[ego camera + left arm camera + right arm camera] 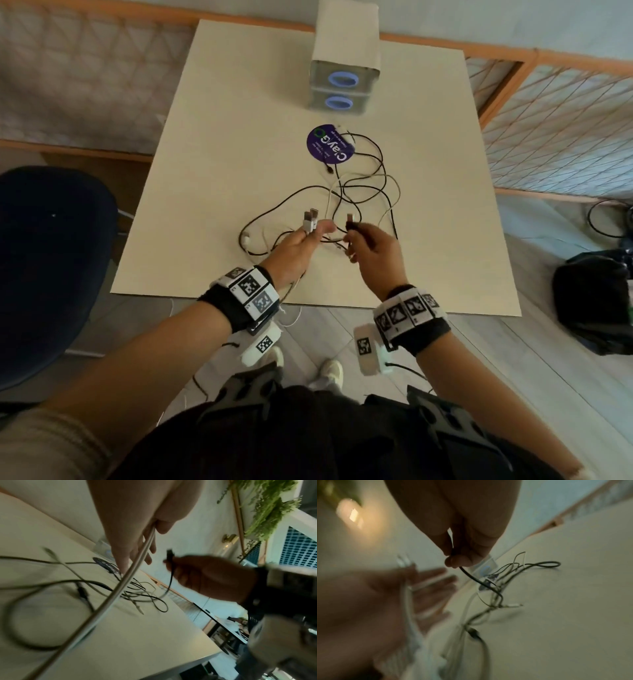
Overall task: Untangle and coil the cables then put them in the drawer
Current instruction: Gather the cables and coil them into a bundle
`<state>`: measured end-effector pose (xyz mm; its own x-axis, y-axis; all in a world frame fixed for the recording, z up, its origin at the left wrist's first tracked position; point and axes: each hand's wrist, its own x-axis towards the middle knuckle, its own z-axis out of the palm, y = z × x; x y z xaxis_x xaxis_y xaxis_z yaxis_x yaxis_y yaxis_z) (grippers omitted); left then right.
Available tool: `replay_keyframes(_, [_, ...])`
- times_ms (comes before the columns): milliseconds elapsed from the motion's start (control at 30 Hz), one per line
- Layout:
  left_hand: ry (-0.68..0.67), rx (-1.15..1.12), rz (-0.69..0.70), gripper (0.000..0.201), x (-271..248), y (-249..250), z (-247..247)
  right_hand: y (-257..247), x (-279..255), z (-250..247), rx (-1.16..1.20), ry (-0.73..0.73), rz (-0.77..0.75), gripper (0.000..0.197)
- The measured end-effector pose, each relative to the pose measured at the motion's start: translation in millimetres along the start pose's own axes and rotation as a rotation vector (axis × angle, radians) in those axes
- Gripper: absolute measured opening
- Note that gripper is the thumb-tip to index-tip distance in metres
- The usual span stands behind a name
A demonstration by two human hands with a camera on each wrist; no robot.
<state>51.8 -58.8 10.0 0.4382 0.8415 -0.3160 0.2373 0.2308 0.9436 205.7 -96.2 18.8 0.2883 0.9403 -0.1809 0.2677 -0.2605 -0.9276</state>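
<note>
Untangle step, no coiling yet. Left hand (297, 247) pinches two white USB plugs (310, 219); right hand (371, 254) pinches a black plug (350, 221). Cables (356, 192) are knotted mid-bench, drawer unit (343, 87) at the far edge. Next: draw one lead free.

Both bare forearms wear black wristbands (228, 310) topped with white blocks printed in black square codes (251, 286), small white camera units (257, 347) hanging beneath, above dark trousers and pale shoes (331, 371).
</note>
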Motion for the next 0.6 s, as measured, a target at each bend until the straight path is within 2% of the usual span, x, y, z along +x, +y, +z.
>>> replay_keyframes(67, [-0.034, -0.089, 0.029, 0.028, 8.1, 14.6, 21.6, -26.0, -2.4, -7.9, 0.157, 0.034, -0.009, 0.016])
replay_keyframes(100, [-0.033, -0.129, 0.035, 0.028, 11.5, 24.7, 32.4, -34.3, -2.0, -12.0, 0.145, 0.058, -0.034, 0.015])
replay_keyframes(200, [-0.025, -0.234, 0.04, 0.03, 22.8, 47.6, 51.8, -39.9, 0.1, -31.6, -0.094, 0.224, -0.098, 0.02])
replay_keyframes(267, [-0.022, -0.308, 0.035, 0.027, 29.9, 53.4, 52.4, -31.5, -1.6, -47.8, -0.132, 0.252, 0.064, 0.036])
replay_keyframes(300, [-0.021, -0.36, 0.027, 0.025, 33.0, 54.5, 51.1, -24.7, -3.9, -52.8, -0.106, 0.175, 0.211, 0.048])
replay_keyframes(400, [-0.036, -0.515, -0.052, 0.033, 37.1, 58.3, 48.8, -5.0, -11.9, -49.3, 0.059, -0.247, 0.639, 0.071])
replay_keyframes(467, [-0.065, -0.565, -0.139, 0.041, 33.3, 58.4, 47.6, 5.3, -6.0, -36.7, 0.353, -0.386, 0.767, 0.065])
replay_keyframes(533, [-0.12, -0.615, -0.224, 0.047, 24.8, 52.8, 43.6, 5.1, 10.6, -27.1, 0.663, -0.332, 0.766, 0.045])
replay_keyframes(600, [-0.165, -0.668, -0.295, 0.055, 14.4, 44.2, 37.5, -7.2, 33.3, -25.9, 0.82, -0.248, 0.709, 0.023])
